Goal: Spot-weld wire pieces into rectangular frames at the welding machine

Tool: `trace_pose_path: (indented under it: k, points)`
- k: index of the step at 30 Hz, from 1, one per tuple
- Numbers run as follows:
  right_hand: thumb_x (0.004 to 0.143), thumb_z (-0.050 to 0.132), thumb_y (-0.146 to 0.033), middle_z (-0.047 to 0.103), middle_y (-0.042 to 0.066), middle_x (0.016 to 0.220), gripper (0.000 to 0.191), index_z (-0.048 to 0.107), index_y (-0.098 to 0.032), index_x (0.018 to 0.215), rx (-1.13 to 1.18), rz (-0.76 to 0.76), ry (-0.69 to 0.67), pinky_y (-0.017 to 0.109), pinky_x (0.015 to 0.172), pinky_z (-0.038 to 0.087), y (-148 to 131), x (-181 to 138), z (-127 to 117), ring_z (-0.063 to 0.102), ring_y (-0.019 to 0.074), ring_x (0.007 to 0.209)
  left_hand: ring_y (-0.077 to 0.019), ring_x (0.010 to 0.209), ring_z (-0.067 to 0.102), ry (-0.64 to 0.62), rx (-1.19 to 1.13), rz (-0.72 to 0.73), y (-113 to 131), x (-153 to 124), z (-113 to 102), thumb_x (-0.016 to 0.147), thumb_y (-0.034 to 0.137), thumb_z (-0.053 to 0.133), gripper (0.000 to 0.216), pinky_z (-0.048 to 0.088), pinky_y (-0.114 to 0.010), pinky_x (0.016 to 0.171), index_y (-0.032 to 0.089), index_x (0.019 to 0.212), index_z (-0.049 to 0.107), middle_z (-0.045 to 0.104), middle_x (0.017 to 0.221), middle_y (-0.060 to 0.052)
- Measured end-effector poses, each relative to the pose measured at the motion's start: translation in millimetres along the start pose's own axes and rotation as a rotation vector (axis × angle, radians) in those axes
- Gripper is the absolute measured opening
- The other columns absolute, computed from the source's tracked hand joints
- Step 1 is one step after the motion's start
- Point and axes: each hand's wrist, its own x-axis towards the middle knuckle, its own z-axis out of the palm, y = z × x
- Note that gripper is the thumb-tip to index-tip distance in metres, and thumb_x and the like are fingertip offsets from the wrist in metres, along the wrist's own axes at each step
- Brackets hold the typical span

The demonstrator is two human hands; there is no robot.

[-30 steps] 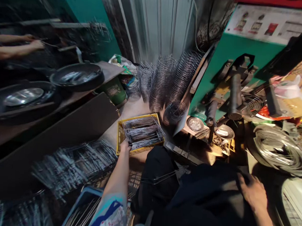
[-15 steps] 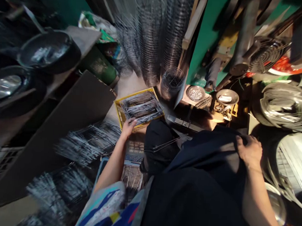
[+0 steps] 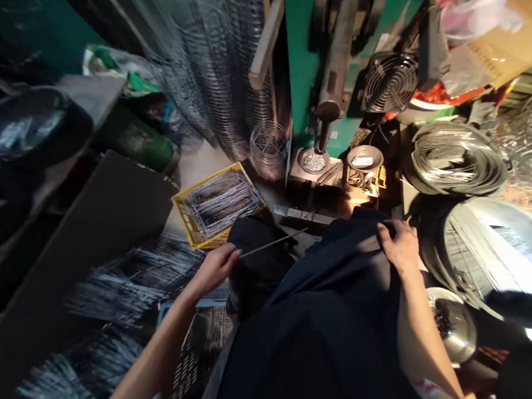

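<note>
My left hand [image 3: 216, 267] is closed in a pinch on a thin bent wire piece [image 3: 273, 243] that reaches to the right across my dark-trousered left knee. Just beyond it a yellow crate [image 3: 182, 210] full of similar wire pieces sits on the floor. My right hand [image 3: 399, 247] rests palm down on my right knee, its fingers curled over the dark cloth and holding nothing.
Piles of wire frames [image 3: 130, 282] lie at the left beside a dark board [image 3: 92, 227]. Ahead stand wire coils [image 3: 218, 85], a green machine [image 3: 337, 67] with small metal dishes [image 3: 312, 160], a fan [image 3: 389, 81] and wire hoops [image 3: 457, 158]. A metal bowl [image 3: 452, 325] sits at the right.
My left hand has come back from the yellow crate to my knee with a wire piece pinched in it. The view has tilted down and right. My right hand stays on my knee.
</note>
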Motion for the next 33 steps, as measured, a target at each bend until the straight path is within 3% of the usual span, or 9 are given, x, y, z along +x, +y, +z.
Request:
trace_pose_path:
  k: [4, 7, 11, 13, 17, 21, 27, 30, 33]
  points:
    - [0.095, 0.044, -0.052, 0.069, 0.011, 0.1, 0.041, 0.068, -0.019, 0.098, 0.044, 0.027, 0.037, 0.044, 0.094, 0.043, 13, -12, -6, 0.06, 0.0295, 0.097, -0.0158, 0.063, 0.049, -0.159, -0.016, 0.063, 18, 3, 6, 0.094, 0.049, 0.047, 0.035, 0.038, -0.027, 0.061, 0.021, 0.073, 0.048, 0.05, 0.067, 0.002]
    - [0.095, 0.045, -0.051, 0.069, 0.011, 0.101, 0.039, 0.068, -0.02, 0.098, 0.054, 0.046, 0.041, 0.044, 0.092, 0.043, 22, -17, -9, 0.06, 0.0295, 0.096, -0.017, 0.07, 0.055, -0.087, 0.056, 0.139, 21, -2, 26, 0.094, 0.041, 0.051, 0.027, 0.042, -0.027, 0.067, 0.02, 0.079, 0.056, 0.057, 0.078, -0.002]
    - [0.094, 0.047, -0.048, 0.069, 0.011, 0.1, 0.036, 0.068, -0.02, 0.098, 0.078, 0.065, 0.047, 0.044, 0.093, 0.043, 26, -17, -11, 0.059, 0.0286, 0.096, -0.0191, 0.074, 0.061, -0.009, 0.124, 0.127, 15, 3, 42, 0.097, 0.035, 0.043, 0.03, 0.045, -0.029, 0.071, 0.019, 0.089, 0.067, 0.064, 0.084, -0.007]
    - [0.094, 0.047, -0.047, 0.068, 0.011, 0.1, 0.035, 0.068, -0.019, 0.099, 0.094, 0.069, 0.042, 0.043, 0.093, 0.043, 25, -17, -12, 0.059, 0.0282, 0.096, -0.02, 0.073, 0.062, -0.03, 0.111, 0.093, 14, 8, 41, 0.095, 0.038, 0.044, 0.033, 0.045, -0.03, 0.071, 0.019, 0.089, 0.07, 0.066, 0.082, -0.007]
    - [0.094, 0.047, -0.048, 0.067, 0.011, 0.102, 0.036, 0.068, -0.019, 0.102, 0.104, 0.106, 0.015, 0.042, 0.092, 0.043, 22, -18, -12, 0.055, 0.0287, 0.098, -0.0193, 0.065, 0.057, -0.116, 0.024, -0.073, 23, 11, 23, 0.092, 0.051, 0.046, 0.044, 0.04, -0.028, 0.063, 0.018, 0.071, 0.065, 0.06, 0.065, -0.003]
    - [0.094, 0.047, -0.048, 0.066, 0.01, 0.103, 0.037, 0.068, -0.02, 0.104, 0.091, 0.135, -0.008, 0.042, 0.091, 0.043, 22, -18, -11, 0.054, 0.0295, 0.099, -0.0185, 0.068, 0.052, -0.26, -0.153, -0.163, 33, 6, 6, 0.089, 0.059, 0.05, 0.048, 0.038, -0.027, 0.063, 0.016, 0.071, 0.065, 0.058, 0.067, -0.002]
    - [0.095, 0.047, -0.047, 0.066, 0.012, 0.103, 0.036, 0.068, -0.019, 0.104, 0.073, 0.139, -0.02, 0.042, 0.09, 0.043, 19, -15, -10, 0.053, 0.0303, 0.101, -0.0173, 0.069, 0.051, -0.424, -0.473, -0.365, 30, 2, 18, 0.078, 0.063, 0.063, 0.047, 0.041, -0.026, 0.065, 0.016, 0.078, 0.066, 0.06, 0.071, -0.002]
    - [0.095, 0.047, -0.047, 0.066, 0.011, 0.104, 0.036, 0.068, -0.02, 0.104, 0.084, 0.135, -0.033, 0.042, 0.091, 0.043, 19, -14, -9, 0.053, 0.0303, 0.102, -0.0164, 0.066, 0.05, -0.452, -0.383, -0.354, 24, 7, 22, 0.076, 0.064, 0.062, 0.047, 0.04, -0.026, 0.062, 0.017, 0.077, 0.061, 0.056, 0.069, 0.001]
    - [0.096, 0.046, -0.047, 0.066, 0.012, 0.105, 0.036, 0.068, -0.019, 0.106, 0.102, 0.126, -0.041, 0.043, 0.093, 0.043, 21, -14, -7, 0.054, 0.0301, 0.103, -0.0188, 0.067, 0.052, -0.288, -0.096, -0.286, 15, 22, 16, 0.079, 0.064, 0.052, 0.045, 0.041, -0.028, 0.064, 0.02, 0.073, 0.056, 0.055, 0.069, 0.0]
